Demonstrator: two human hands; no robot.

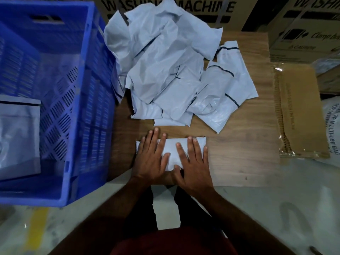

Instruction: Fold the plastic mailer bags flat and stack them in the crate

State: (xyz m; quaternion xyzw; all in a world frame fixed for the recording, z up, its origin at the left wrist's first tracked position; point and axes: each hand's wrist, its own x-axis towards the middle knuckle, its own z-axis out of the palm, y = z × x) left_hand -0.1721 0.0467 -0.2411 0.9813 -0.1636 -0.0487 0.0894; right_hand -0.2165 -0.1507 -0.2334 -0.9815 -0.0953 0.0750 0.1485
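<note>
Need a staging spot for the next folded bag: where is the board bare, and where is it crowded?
Bare wood board lies right of the right hand, bounded by the loose mailer pile beyond and the brown packet to the right. A thin strip separates pile and pressed mailer. The crate floor right of its stacked mailer is free.

Dim, cool, even lighting; soft shadows only. Faint glare on the wrapped packet (301,111) at right. Motion blur across the blue crate (77,111). Strong wide-angle bending at the edges; cartons (303,24) behind slightly soft.
</note>
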